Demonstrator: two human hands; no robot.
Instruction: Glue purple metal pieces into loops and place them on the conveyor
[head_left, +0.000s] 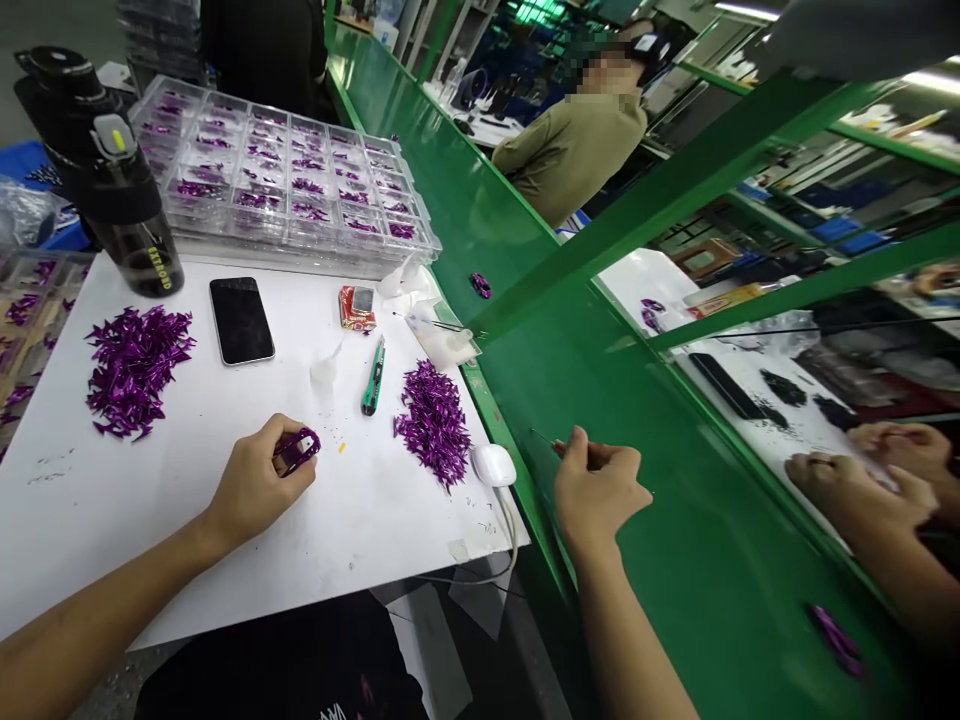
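Note:
My left hand (259, 478) is closed round a purple oval part (298, 450) above the white work surface. Over the green belt, my right hand (600, 485) pinches a thin, needle-like tool (541, 436) that points left. One heap of small pointed purple pieces (136, 370) lies at the left of the surface. Another purple heap (435, 422) is between my hands, beside a white mouse-shaped device (493, 465). A green box cutter (373, 376) rests left of that second heap.
A black phone (242, 321), a dark bottle (124, 190) and a clear compartment tray (281, 180) stand farther back. A green post (645, 210) rises beside the belt (615, 400). Another person's hands (874, 475) are at the right. A purple part (836, 638) lies on the belt.

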